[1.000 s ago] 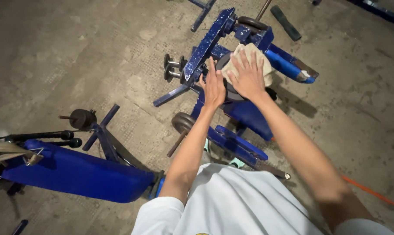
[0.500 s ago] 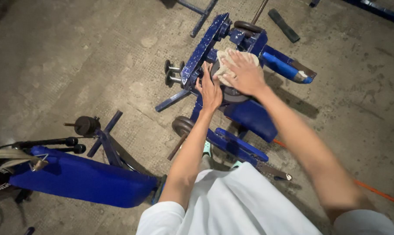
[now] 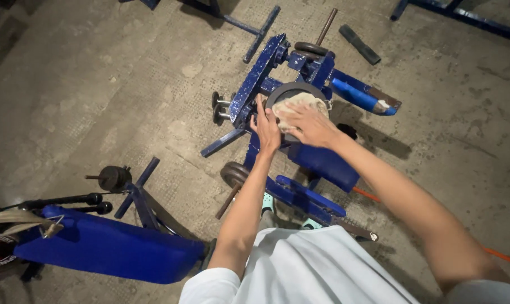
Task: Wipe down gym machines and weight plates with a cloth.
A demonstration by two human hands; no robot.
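Observation:
A round dark weight plate (image 3: 291,90) lies on top of a blue metal gym machine (image 3: 255,76). My left hand (image 3: 264,126) grips the plate's near left rim, fingers wrapped on the edge. My right hand (image 3: 307,123) lies flat on a beige cloth (image 3: 300,103) and presses it onto the plate's face. Both arms reach forward over my white shirt (image 3: 300,264).
Another weight plate on a bar (image 3: 233,173) sits low on the machine. A blue padded bench (image 3: 111,245) stands at lower left with a small plate (image 3: 113,178) and black handles (image 3: 63,200). A black bar (image 3: 359,44) lies on the concrete floor. An orange strip (image 3: 373,196) runs to the right.
My right hand has drawn the cloth back toward me across the plate, uncovering the plate's far rim. My left hand stays on the rim. The camera view has shifted slightly.

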